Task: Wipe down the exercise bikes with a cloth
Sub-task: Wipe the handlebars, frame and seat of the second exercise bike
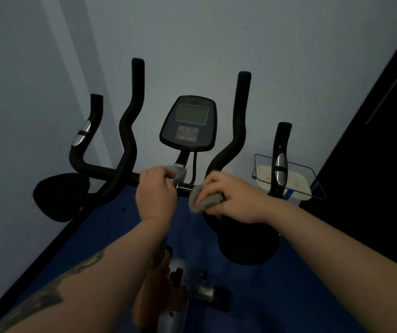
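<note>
Left hand curled round the handlebar crossbar at the grey centre clamp, probably to steady the bike. Right hand clamped on the bunched grey cloth, pressed against the crossbar right of centre, under the console; wiping this section appears under way

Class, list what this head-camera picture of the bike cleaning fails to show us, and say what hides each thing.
1. Console screen and buttons: too dim and small to read.
2. Handlebar centre clamp: covered by the left hand.
3. Bar section under the grey cloth: hidden by cloth and right hand.
4. Bike frame, lower part: cut off by the bottom edge and forearms.
</note>
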The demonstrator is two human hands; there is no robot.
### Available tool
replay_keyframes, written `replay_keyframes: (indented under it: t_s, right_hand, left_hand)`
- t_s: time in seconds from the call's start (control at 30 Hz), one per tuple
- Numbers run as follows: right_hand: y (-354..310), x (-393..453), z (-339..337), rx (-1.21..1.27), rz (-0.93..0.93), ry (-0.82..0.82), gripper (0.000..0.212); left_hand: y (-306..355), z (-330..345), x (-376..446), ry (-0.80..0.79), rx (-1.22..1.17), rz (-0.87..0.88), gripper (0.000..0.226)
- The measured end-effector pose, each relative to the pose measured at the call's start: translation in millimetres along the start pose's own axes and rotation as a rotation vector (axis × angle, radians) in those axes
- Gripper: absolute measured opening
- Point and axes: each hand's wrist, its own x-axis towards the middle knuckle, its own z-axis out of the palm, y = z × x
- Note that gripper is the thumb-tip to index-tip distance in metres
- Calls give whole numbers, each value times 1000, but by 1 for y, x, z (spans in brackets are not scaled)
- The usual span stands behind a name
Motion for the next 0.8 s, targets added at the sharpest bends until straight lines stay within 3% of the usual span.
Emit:
replay_keyframes:
  t_s: [0.1, 0.2, 0.27, 0.33, 0.4, 0.53, 0.63, 0.73, 0.8]
  right_hand:
    - [6, -5, -1, 108, -23, -55, 20]
    - [14, 16, -5, -82, -64, 246, 22]
    - [19, 31, -11, -113, 49, 492, 24]
    - [19, 39, -6, -57, 150, 597, 28]
    - [16, 36, 12, -10, 134, 569, 31]
    - [18, 26, 9, -109, -47, 333, 25]
    - [34, 42, -25, -242, 47, 473, 26]
    - [41, 49, -29, -74, 219, 668, 24]
    - [36, 43, -6, -60, 161, 656, 23]
  left_hand:
    - [-1, 2, 1, -14, 16, -6, 17]
    - [-3, 3, 5, -78, 53, 14, 15]
    - [-3, 3, 7, -95, 39, 6, 14]
    - [-2, 2, 5, -78, 2, -9, 14]
    - [-2, 2, 3, -66, -8, -21, 14]
    - [-1, 2, 3, -57, 21, -20, 12]
    - [0, 3, 1, -48, 43, -9, 13]
    - [-1, 3, 0, -38, 35, -11, 12]
    - [-2, 4, 1, -40, 34, -11, 12]
